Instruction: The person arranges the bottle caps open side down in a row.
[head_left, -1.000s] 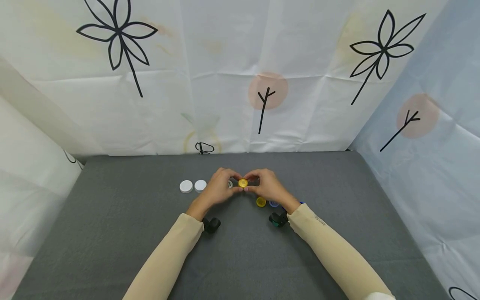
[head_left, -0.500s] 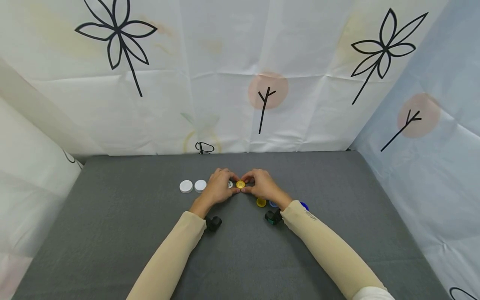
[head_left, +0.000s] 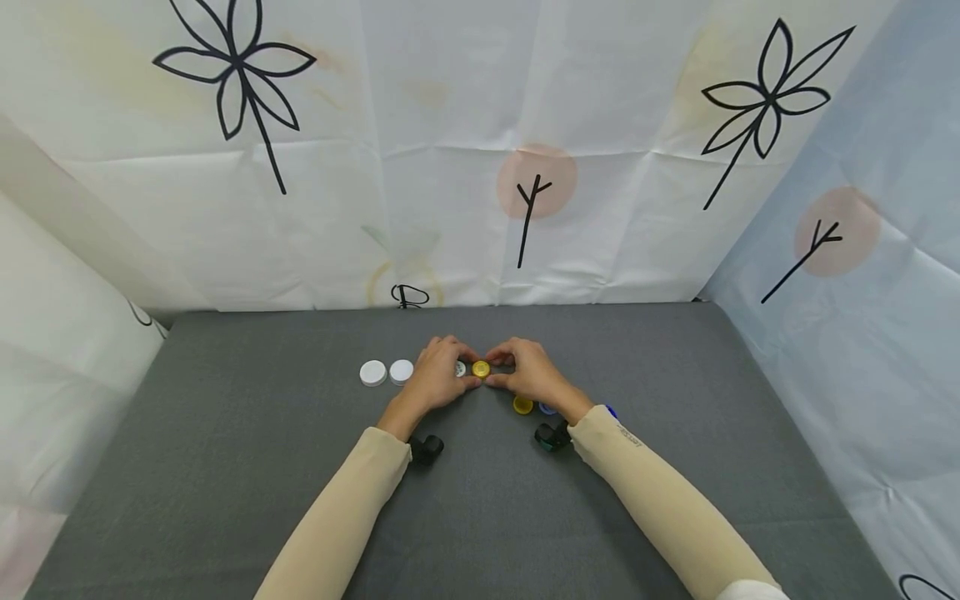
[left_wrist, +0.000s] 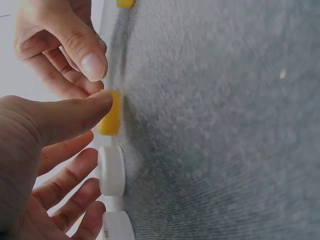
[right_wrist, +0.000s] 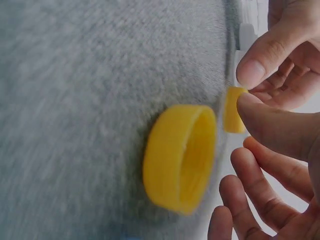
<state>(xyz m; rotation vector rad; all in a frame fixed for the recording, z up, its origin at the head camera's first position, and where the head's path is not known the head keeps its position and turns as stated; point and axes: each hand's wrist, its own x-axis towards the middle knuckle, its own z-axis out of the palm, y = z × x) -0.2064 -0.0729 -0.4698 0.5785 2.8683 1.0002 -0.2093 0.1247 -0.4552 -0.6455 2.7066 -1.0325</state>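
Observation:
A small yellow bottle cap (head_left: 481, 369) lies on the grey cloth, pinched between thumb and index finger of both hands. My left hand (head_left: 435, 373) has it from the left, and in the left wrist view its thumb covers part of the cap (left_wrist: 111, 120). From the right my right hand (head_left: 529, 371) holds it, thumb at the near side. A white cap (head_left: 461, 368) with a marked top shows just left of it, partly hidden by the left hand. Nearer the right wrist lies a second yellow cap (right_wrist: 170, 160), hollow side visible.
Two white caps (head_left: 372, 372) (head_left: 401, 372) sit left of the left hand, in line with the pinched one. A pale blue cap (head_left: 547, 408) and a darker blue one (head_left: 612, 412) are partly hidden by the right arm. A patterned white cloth wall (head_left: 450, 225) closes the back.
Both hands have shifted the yellow cap slightly left, toward the marked white cap, where it now rests. Over the last half second, the right hand and forearm have moved slightly right.

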